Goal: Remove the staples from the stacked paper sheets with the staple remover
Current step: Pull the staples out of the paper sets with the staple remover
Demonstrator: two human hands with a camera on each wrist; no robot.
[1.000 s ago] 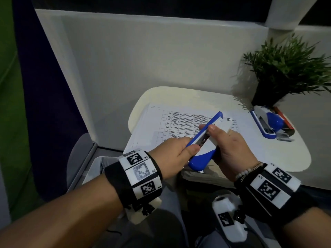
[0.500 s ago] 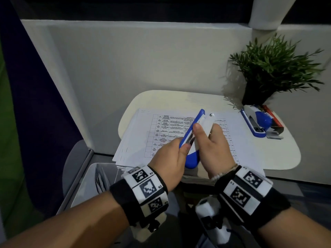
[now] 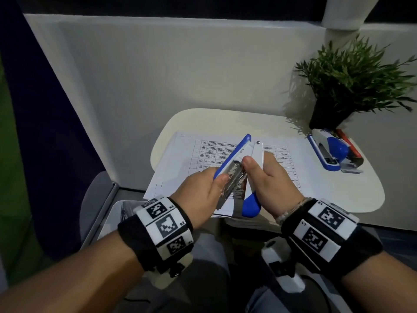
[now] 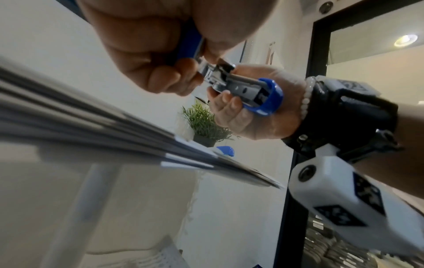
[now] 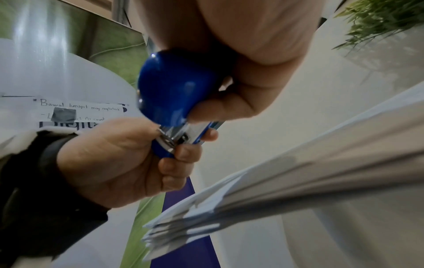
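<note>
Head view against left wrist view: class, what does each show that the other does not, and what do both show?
Only the head view shows the printed table on top of the paper stack, the red box and the left wristband. Only the left wrist view shows the stack's layered sheet edges side-on, the metal channel inside the blue and white tool, and a ceiling light. Both show the left hand and right hand gripping that opened tool, the potted plant and the second stapler beside it.
</note>
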